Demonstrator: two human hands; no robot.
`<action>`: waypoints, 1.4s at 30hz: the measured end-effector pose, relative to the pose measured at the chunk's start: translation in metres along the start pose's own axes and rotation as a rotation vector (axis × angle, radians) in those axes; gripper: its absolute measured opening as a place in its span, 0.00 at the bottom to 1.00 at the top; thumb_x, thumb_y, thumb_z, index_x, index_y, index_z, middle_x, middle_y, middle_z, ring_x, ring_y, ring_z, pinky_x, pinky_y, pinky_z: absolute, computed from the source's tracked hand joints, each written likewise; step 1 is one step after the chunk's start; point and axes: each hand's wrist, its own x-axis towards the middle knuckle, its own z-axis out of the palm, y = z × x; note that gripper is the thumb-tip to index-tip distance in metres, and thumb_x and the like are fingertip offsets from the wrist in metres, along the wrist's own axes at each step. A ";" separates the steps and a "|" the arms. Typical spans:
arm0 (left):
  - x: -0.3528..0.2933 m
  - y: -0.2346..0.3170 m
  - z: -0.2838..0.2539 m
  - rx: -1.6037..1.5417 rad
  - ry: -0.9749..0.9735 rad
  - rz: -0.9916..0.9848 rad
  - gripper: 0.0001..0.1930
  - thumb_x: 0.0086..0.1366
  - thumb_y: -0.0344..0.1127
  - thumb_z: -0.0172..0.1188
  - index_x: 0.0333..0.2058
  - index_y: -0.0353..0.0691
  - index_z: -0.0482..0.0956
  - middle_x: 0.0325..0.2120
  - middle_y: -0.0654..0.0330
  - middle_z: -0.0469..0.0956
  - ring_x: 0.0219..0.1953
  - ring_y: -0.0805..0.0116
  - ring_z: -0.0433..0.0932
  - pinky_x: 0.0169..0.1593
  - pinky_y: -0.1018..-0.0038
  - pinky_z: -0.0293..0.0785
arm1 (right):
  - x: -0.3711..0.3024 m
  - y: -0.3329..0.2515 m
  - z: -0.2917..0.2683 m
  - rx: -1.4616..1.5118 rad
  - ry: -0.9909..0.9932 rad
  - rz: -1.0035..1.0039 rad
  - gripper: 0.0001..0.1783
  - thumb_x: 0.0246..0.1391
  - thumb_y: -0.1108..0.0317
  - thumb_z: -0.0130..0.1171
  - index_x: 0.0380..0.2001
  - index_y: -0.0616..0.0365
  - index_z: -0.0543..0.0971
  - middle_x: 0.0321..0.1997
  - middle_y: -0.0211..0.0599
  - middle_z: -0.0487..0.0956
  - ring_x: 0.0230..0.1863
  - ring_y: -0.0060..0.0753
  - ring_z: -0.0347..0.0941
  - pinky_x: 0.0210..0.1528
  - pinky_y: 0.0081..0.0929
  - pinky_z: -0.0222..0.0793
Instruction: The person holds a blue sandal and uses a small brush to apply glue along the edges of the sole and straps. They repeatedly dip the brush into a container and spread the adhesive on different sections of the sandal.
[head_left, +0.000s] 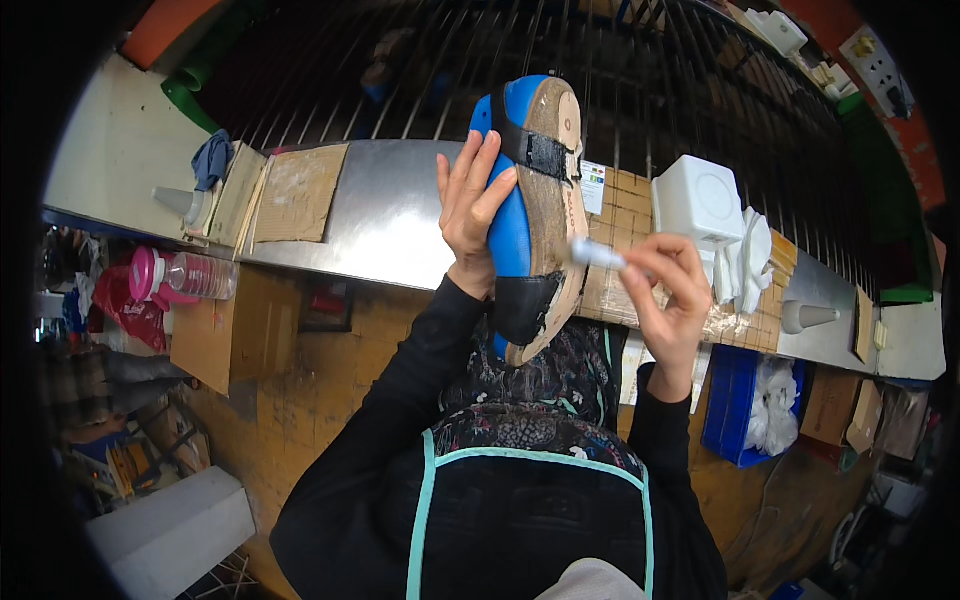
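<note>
A blue shoe last (509, 232) stands nearly upright above the bench's front edge, with a cork-brown footbed and a pale sole board (568, 215) facing right. Two black straps wrap over it, the upper strap (545, 153) and the lower strap (525, 305), their ends folded onto the footbed side. My left hand (470, 205) grips the last from the left, thumb and fingers lying along the blue side. Between thumb and fingertips, my right hand (672, 295) pinches a short pale tool (598, 254). Its tip is at the sole board's edge; motion blur hides its exact kind.
A metal bench (385, 215) runs across, with a bar rack (400, 80) behind. On its right are a white container (697, 200), white cloths (752, 265) and a grey cone (808, 317). Left lie cardboard (300, 195) and another cone (178, 203). Below right stands a blue crate (728, 410).
</note>
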 end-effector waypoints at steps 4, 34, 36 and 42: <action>-0.003 0.002 0.000 0.034 0.026 -0.029 0.21 0.57 0.41 0.66 0.49 0.55 0.71 0.57 0.53 0.73 0.61 0.50 0.69 0.66 0.45 0.55 | -0.001 -0.001 0.002 -0.035 -0.051 0.010 0.09 0.48 0.73 0.67 0.36 0.55 0.85 0.32 0.30 0.77 0.28 0.23 0.65 0.32 0.21 0.58; -0.018 -0.013 -0.004 0.144 0.058 -0.035 0.24 0.56 0.44 0.67 0.52 0.48 0.73 0.58 0.46 0.70 0.62 0.42 0.66 0.63 0.47 0.61 | -0.039 -0.016 0.031 -0.033 0.069 0.128 0.10 0.52 0.77 0.63 0.40 0.59 0.84 0.35 0.33 0.73 0.31 0.21 0.67 0.29 0.17 0.62; -0.018 -0.013 -0.005 0.145 0.051 -0.029 0.24 0.56 0.43 0.68 0.51 0.49 0.73 0.58 0.46 0.70 0.62 0.42 0.66 0.63 0.46 0.61 | -0.037 -0.015 0.031 -0.097 0.076 0.084 0.11 0.52 0.76 0.64 0.40 0.57 0.85 0.35 0.32 0.73 0.31 0.21 0.67 0.33 0.19 0.59; -0.015 -0.012 -0.005 0.141 0.041 -0.037 0.25 0.55 0.43 0.68 0.52 0.50 0.74 0.59 0.47 0.70 0.62 0.42 0.66 0.63 0.45 0.59 | -0.029 -0.009 0.030 -0.173 0.145 -0.008 0.12 0.48 0.72 0.68 0.39 0.52 0.86 0.35 0.29 0.75 0.28 0.22 0.67 0.43 0.24 0.53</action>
